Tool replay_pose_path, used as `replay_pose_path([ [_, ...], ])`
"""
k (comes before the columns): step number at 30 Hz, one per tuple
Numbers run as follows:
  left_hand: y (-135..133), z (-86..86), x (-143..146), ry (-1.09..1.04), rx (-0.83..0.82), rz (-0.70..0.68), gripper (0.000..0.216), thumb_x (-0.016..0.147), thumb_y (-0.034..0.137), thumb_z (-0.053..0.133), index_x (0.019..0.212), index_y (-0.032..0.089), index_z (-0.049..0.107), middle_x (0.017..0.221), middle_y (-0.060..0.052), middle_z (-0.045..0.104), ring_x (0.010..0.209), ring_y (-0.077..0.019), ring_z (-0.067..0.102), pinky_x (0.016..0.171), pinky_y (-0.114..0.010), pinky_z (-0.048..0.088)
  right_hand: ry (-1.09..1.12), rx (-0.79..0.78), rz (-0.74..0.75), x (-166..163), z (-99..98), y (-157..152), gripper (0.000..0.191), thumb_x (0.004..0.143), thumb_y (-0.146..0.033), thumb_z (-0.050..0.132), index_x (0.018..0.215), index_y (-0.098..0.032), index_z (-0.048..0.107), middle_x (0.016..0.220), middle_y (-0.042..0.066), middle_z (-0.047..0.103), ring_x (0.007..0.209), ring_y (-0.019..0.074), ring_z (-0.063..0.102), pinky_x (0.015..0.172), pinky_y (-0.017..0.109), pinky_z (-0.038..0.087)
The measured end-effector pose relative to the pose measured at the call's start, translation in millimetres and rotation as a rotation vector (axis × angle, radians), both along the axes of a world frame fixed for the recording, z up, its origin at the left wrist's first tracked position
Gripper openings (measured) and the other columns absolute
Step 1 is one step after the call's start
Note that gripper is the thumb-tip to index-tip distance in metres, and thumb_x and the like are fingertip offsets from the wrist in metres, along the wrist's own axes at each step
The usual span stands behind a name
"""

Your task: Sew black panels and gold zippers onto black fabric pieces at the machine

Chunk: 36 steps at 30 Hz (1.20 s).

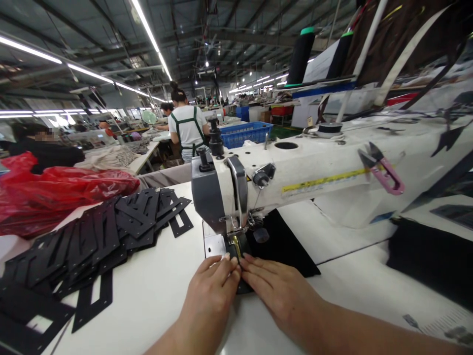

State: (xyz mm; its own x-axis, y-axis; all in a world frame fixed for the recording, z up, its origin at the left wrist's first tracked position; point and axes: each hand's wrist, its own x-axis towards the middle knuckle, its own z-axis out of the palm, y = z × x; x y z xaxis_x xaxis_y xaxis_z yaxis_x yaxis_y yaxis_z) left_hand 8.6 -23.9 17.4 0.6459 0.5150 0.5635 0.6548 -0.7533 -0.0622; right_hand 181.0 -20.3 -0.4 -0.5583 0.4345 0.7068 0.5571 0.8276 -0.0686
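My left hand (pixel 211 292) is closed at the near end of a gold-toothed zipper (pixel 237 245), its fingertips bunched on the strip. My right hand (pixel 275 283) lies with its fingers stretched out flat along the other side, fingertips close to the left ones. The zipper runs under the needle area of a white sewing machine (pixel 303 162). Black fabric (pixel 286 241) spreads to the right beneath the machine arm, and a dark rounded end shows below my fingers. The layers under the fingertips are hidden.
Many black cut frames (pixel 107 231) are heaped on the table's left, beside a red plastic bag (pixel 66 192). Pink-handled snips (pixel 384 172) rest against the machine arm. More black fabric (pixel 432 259) lies right. Beyond stand a blue crate (pixel 244 133) and a person (pixel 187 125).
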Motion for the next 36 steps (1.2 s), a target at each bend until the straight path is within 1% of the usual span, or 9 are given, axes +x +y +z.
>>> replay_pose_path([
  [7,13.5,-2.1,-1.3,-0.042,-0.018,0.002,0.035,0.095,0.016,0.027,0.085,0.012,0.061,0.077,-0.007,0.064,0.070,-0.0185,0.063,0.070,-0.035,0.055,-0.049,-0.041,0.025,-0.2,-0.2,13.7,0.044,0.093,-0.010,0.021,0.099,-0.003,0.065,0.100,0.013,0.067,0.095,0.0204,0.063,0.084,0.030,0.051],
  [14,24.3,-2.2,-1.2,-0.030,-0.032,0.047,0.030,0.092,0.013,0.031,0.083,0.014,0.059,0.075,-0.007,0.061,0.069,-0.0199,0.060,0.062,-0.032,0.055,-0.021,-0.047,0.018,-2.3,1.8,25.5,0.043,0.093,-0.009,0.023,0.100,-0.004,0.065,0.099,0.011,0.068,0.091,0.0184,0.064,0.085,0.027,0.051],
  [17,26.4,-3.3,-2.0,-0.025,-0.043,0.080,0.028,0.089,0.011,0.032,0.081,0.015,0.059,0.074,-0.007,0.061,0.069,-0.0205,0.061,0.061,-0.033,0.055,-0.008,-0.021,0.008,-4.4,2.6,26.8,0.043,0.093,-0.009,0.023,0.098,-0.006,0.065,0.096,0.010,0.069,0.087,0.0179,0.064,0.081,0.026,0.053],
  [19,23.4,-4.2,-4.3,-0.012,-0.054,0.098,0.027,0.087,0.011,0.032,0.084,0.014,0.059,0.078,-0.010,0.062,0.073,-0.0214,0.062,0.064,-0.035,0.056,-0.023,0.012,-0.040,-6.4,0.5,24.3,0.042,0.093,-0.009,0.024,0.097,-0.005,0.066,0.096,0.011,0.068,0.087,0.0197,0.064,0.078,0.028,0.054],
  [22,13.2,-6.8,-10.9,0.029,-0.028,0.113,0.026,0.088,0.014,0.035,0.097,0.011,0.059,0.098,-0.015,0.063,0.093,-0.0242,0.062,0.076,-0.038,0.056,-0.030,0.066,-0.133,-8.7,-5.9,17.7,0.038,0.093,-0.014,0.029,0.097,-0.003,0.066,0.100,0.015,0.067,0.090,0.0238,0.064,0.078,0.033,0.055],
  [24,6.8,-9.0,-15.3,0.059,0.008,0.110,0.025,0.089,0.017,0.039,0.103,0.011,0.059,0.107,-0.016,0.062,0.104,-0.0254,0.059,0.085,-0.041,0.052,-0.026,0.093,-0.142,-8.4,-9.7,14.4,0.038,0.094,-0.015,0.030,0.096,-0.003,0.066,0.100,0.016,0.067,0.092,0.0242,0.063,0.079,0.034,0.055],
  [29,7.3,-10.5,-17.5,0.062,-0.020,0.036,0.023,0.091,0.017,0.041,0.101,0.012,0.061,0.105,-0.014,0.066,0.102,-0.0236,0.061,0.092,-0.046,0.047,-0.079,0.085,-0.099,-4.6,-10.4,16.4,0.037,0.092,-0.010,0.031,0.094,-0.003,0.067,0.100,0.016,0.067,0.092,0.0233,0.064,0.080,0.033,0.055],
  [33,15.4,-8.1,-16.1,0.061,-0.046,0.016,0.024,0.091,0.017,0.039,0.098,0.012,0.062,0.105,-0.015,0.066,0.101,-0.0245,0.061,0.092,-0.049,0.046,-0.137,0.062,-0.068,-3.5,-8.0,22.3,0.032,0.088,-0.004,0.035,0.096,-0.002,0.066,0.101,0.015,0.067,0.093,0.0230,0.063,0.084,0.032,0.053],
  [36,20.7,-6.6,-16.4,0.054,-0.055,0.015,0.024,0.091,0.017,0.039,0.096,0.013,0.062,0.103,-0.013,0.067,0.100,-0.0241,0.061,0.092,-0.048,0.047,-0.139,0.052,-0.054,-4.0,-5.3,27.7,0.033,0.086,-0.001,0.034,0.095,-0.002,0.066,0.097,0.014,0.068,0.090,0.0220,0.064,0.083,0.030,0.053],
])
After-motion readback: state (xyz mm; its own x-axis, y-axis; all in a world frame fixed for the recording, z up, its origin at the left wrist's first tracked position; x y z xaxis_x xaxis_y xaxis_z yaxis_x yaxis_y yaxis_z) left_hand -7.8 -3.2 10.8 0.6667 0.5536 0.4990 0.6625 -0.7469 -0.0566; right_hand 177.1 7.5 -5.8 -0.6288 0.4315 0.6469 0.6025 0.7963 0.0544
